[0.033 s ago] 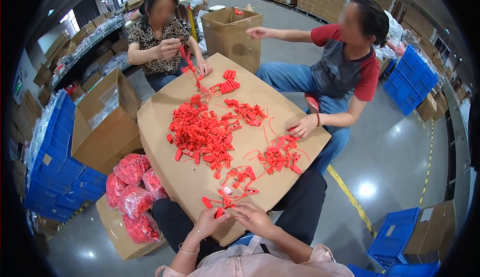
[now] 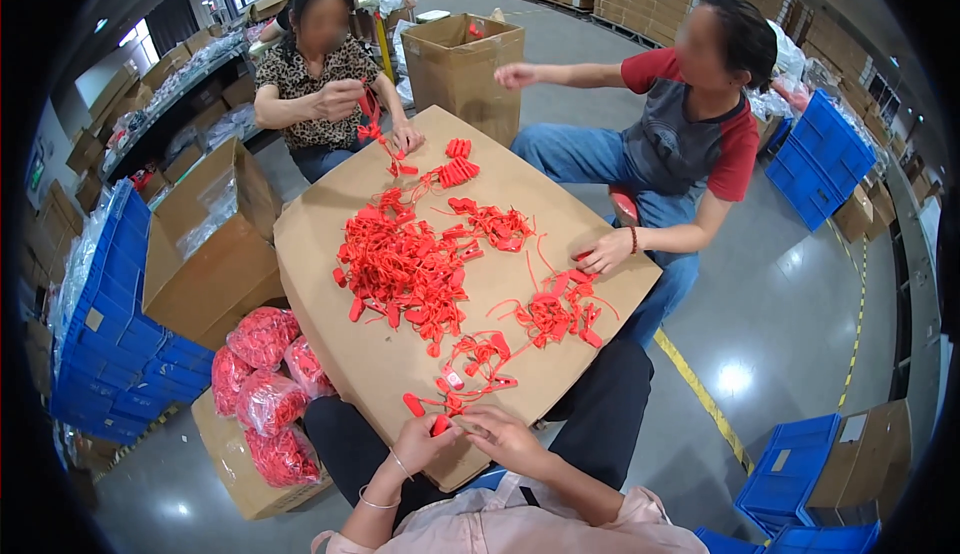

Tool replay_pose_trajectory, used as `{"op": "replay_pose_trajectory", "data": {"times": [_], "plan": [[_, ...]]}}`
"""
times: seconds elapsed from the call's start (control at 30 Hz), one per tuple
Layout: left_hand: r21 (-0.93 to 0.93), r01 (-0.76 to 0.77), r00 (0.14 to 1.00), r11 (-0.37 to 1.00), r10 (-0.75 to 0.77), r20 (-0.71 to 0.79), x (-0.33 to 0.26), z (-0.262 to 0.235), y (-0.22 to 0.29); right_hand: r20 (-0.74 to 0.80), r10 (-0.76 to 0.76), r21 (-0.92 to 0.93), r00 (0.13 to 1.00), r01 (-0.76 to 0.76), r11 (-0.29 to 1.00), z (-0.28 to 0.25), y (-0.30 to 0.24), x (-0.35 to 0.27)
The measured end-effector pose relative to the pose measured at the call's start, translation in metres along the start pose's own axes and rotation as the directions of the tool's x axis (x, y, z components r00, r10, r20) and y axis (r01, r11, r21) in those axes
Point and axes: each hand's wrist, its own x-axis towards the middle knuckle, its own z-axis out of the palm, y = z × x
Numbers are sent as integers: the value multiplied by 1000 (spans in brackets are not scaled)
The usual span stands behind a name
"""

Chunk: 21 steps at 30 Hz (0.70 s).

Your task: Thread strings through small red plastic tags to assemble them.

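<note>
My left hand is closed on a small red plastic piece with a cord at the near corner of the cardboard-topped table. Close beside it, my right hand has its thumb and fingers pinched together near the piece; what they grip is too small to make out. Just beyond my hands lies a loose tangle of red cords and pieces, with a small white tag among them. A large heap of the same red corded pieces covers the table's middle, and a smaller pile lies to the right.
Across the table, one person holds up a red strand; another sits at the right, one hand near a tall carton. Bags of red pieces stand on a box at left. Blue crates stand at right.
My right fingers have shifted slightly toward the piece in my left hand. Across the table, the hanging red strand has moved a little, and the right person's outstretched hand has turned slightly.
</note>
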Motion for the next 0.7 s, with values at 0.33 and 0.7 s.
{"op": "replay_pose_trajectory", "data": {"times": [0.33, 0.7], "plan": [[-340, 95, 994, 935, -107, -15, 0, -2, 15, -21, 75, -39, 997, -75, 996, -6, 13, 2], [-360, -20, 999, 933, 36, 40, 0, 0, -15, -53, -10, -103, 999, 4, 995, -5, 4, 9]]}}
